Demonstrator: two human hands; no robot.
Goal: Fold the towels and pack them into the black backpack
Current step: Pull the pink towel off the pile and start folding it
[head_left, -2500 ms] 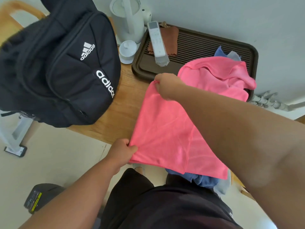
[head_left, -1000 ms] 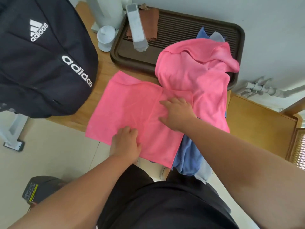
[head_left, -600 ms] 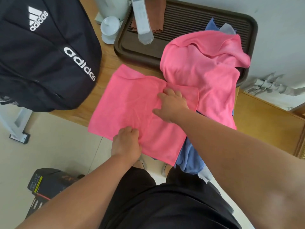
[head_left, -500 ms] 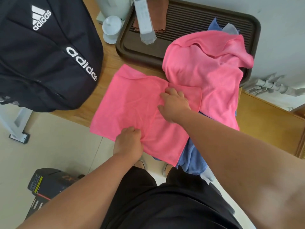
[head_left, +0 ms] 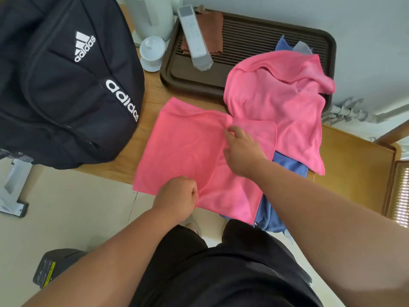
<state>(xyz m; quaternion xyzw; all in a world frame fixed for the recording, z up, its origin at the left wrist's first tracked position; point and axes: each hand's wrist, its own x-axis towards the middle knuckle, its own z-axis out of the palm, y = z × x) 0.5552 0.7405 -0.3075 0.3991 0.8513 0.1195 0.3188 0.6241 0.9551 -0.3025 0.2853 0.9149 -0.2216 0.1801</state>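
A pink towel lies spread on the wooden table, its near edge hanging over the table's front. My left hand pinches that near edge at the middle, fingers curled. My right hand pinches the towel's far edge near its middle, raising a crease that runs between both hands. A second pink towel lies crumpled to the right, partly on the brown tray. Blue towels show beneath it and hang off the table. The black backpack stands at the left, closed on the side I see.
On the tray lie a white remote and a brown cloth. A white kettle and small lidded cup stand behind the backpack. A lower wooden surface sits to the right. A dark box lies on the floor.
The towel went from held up to lying flat on the table. Both hands then moved from resting on it to pinching its middle, and a crease has risen between them.
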